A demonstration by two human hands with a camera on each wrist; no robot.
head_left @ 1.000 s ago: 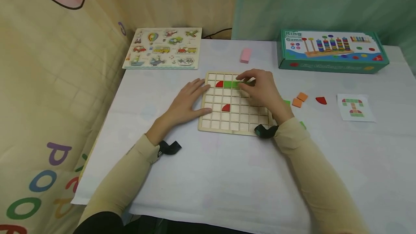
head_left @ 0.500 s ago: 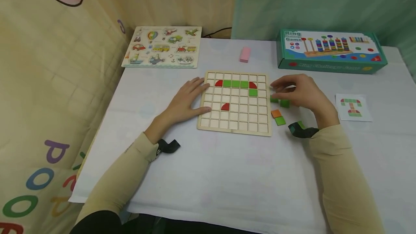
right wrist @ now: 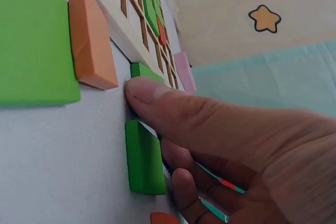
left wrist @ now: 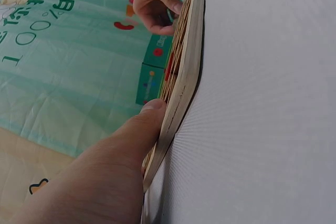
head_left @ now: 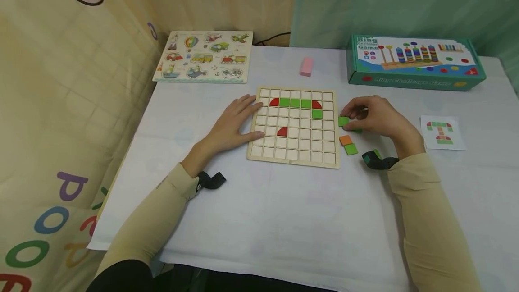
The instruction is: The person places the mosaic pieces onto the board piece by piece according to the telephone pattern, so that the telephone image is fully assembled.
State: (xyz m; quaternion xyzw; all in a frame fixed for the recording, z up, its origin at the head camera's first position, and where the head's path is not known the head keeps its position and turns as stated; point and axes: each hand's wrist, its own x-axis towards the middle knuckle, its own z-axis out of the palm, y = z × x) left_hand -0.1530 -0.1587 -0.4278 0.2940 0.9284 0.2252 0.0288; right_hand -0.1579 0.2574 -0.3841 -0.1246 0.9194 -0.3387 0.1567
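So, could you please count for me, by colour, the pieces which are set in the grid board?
Red pieces: 3
Green pieces: 4
Total in the grid board: 7

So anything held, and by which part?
Possibly the green tile beside the board, by its edges, in the right hand; grip unclear. Left hand rests on the board's left edge.
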